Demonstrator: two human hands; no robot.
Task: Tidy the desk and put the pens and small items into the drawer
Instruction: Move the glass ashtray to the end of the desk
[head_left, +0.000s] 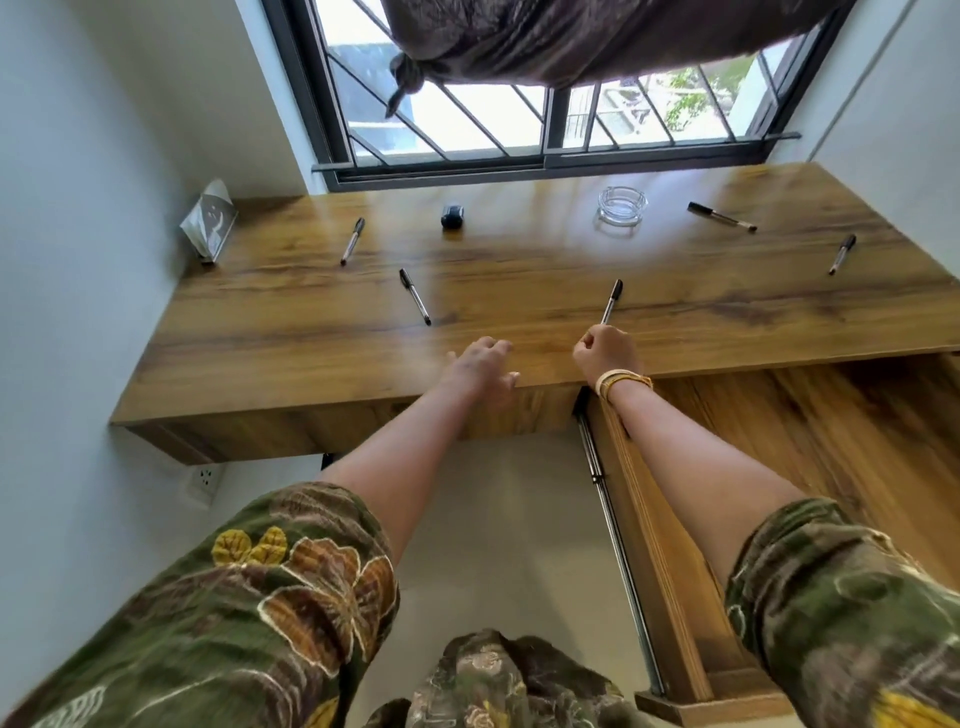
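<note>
A: Right hand (605, 353) at the near edge of the desk (311, 364), fingers curled, pinching the near end of the pen (611, 301) straight ahead of the ashtray (621, 205). Left hand (480, 364) flat and loose beside it, holding nothing

B: Drawer (810, 467) pulled out below the ashtray side, nothing visible in it. Four more pens (414, 304) lying scattered: two far left of the ashtray, two just right of it. Small black thing (452, 215) left of the ashtray

A: Best to firm up the pinch before lifting, keep the pen level, lower into the drawer rather than toss

B: Agreed. Then sweep from the ashtray outward, using the free left hand for the far-left pens
</note>
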